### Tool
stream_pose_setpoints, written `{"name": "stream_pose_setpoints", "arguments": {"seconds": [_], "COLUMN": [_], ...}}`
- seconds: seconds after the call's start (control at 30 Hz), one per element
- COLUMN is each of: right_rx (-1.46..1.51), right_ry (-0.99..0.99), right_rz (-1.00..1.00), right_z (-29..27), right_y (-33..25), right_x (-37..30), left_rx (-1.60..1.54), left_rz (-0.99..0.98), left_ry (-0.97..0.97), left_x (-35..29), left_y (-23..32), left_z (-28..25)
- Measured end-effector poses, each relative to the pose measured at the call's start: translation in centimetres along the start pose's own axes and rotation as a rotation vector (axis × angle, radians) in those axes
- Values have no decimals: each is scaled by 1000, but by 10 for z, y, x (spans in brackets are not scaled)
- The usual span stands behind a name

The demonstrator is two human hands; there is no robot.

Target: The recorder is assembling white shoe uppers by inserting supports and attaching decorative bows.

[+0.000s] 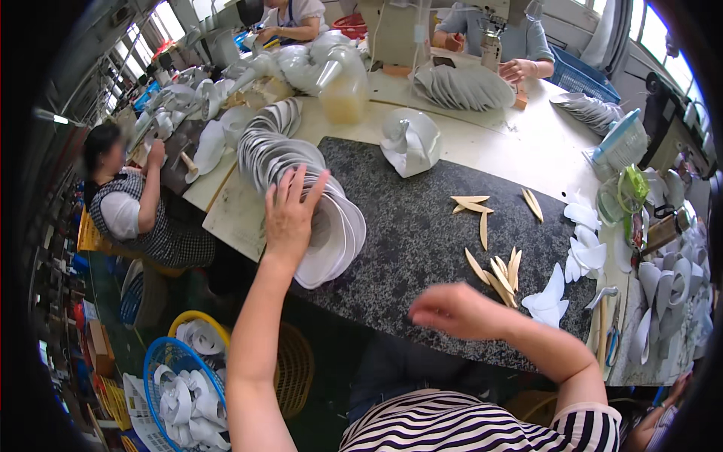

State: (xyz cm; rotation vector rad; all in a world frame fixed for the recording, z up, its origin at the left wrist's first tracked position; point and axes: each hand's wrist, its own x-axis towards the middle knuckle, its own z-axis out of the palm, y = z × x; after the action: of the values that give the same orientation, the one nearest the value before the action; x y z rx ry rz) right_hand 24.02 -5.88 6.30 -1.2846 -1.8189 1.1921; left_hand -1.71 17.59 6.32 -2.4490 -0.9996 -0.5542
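Black-and-white striped top (444,423), short striped sleeve (587,428), 2 bare hands (289,215), 2 bare forearms (260,324), dark lower garment (422,365)

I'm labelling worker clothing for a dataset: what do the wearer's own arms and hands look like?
The left hand and right hand are ungloved, and both forearms are bare. The right sleeve is short, with black and off-white stripes matching the shirt; the left sleeve is out of view.

Long, curving stack of overlapping grey-white rounded sheet pieces (290,154), fanned out along the left edge of a dark speckled slab (414,241).
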Motion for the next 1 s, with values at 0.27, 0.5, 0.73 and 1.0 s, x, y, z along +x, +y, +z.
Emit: {"name": "stream_pose_setpoints", "arguments": {"seconds": [0.27,0.5,0.73,1.0], "right_rx": [-287,-670,-943,-644], "right_ry": [1012,760,447,701], "right_rz": [-38,-296,-610,255], "right_z": [-141,-88,-9,-86], "right_y": [117,43,7,55], "right_x": [155,112,-31,-181], "left_rx": [-245,-936,-1621,-2348], "left_rz": [-153,-119,-762,-1092], "left_ry": [-15,7,-203,27], "left_x": [0,-24,-34,-53], "left_y": [26,65,150,244], "left_z": [10,-56,-68,-64]}}
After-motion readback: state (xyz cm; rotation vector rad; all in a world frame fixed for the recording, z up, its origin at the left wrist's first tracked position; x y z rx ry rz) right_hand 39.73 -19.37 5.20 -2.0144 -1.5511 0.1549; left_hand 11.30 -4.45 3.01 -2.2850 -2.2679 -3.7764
